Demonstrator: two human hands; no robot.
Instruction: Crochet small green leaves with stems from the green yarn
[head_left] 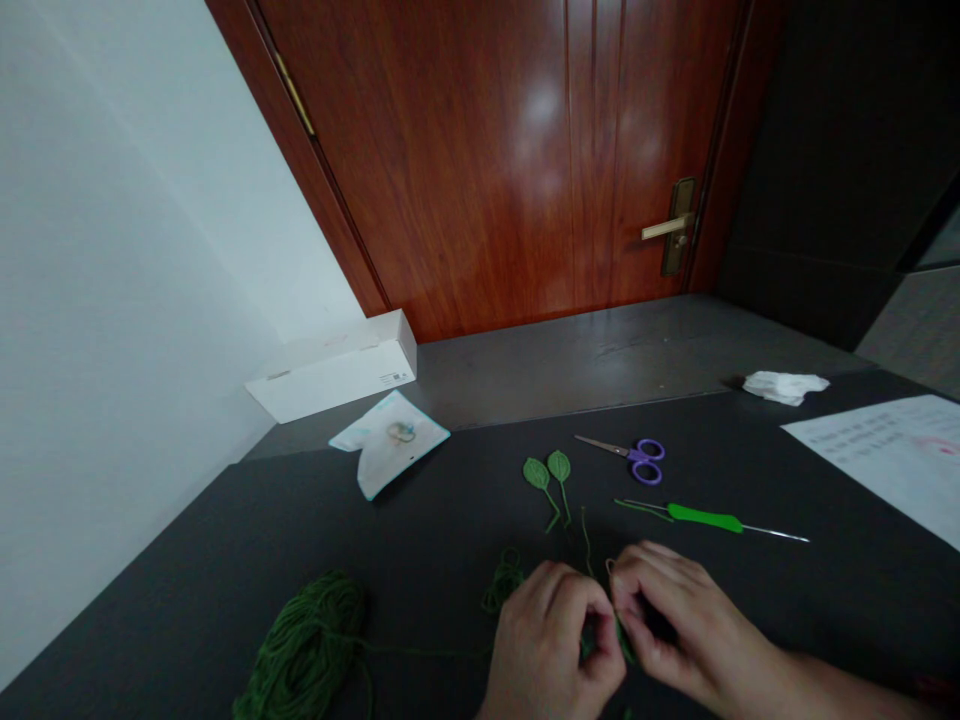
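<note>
My left hand point(553, 640) and my right hand point(679, 622) meet at the front of the dark table, fingertips pinched close together. Between them shows a small piece of green yarn work point(622, 640), mostly hidden by the fingers. A thin strand of yarn point(586, 540) rises from it, and a small light-coloured loop sticks up at my right fingertips. Just beyond lie two green crocheted leaves point(547, 470) with yarn tails. A crochet hook point(705, 517) with a green handle rests past my right hand, a short green strand by its tip.
A dark green yarn skein point(304, 650) lies at the left front, its strand running toward my left hand. Near that hand is a small yarn coil point(502, 580). Farther back are purple-handled scissors point(646, 460), a creased paper point(401, 445), a white box point(337, 375), a tissue point(784, 387) and a printed sheet point(892, 450).
</note>
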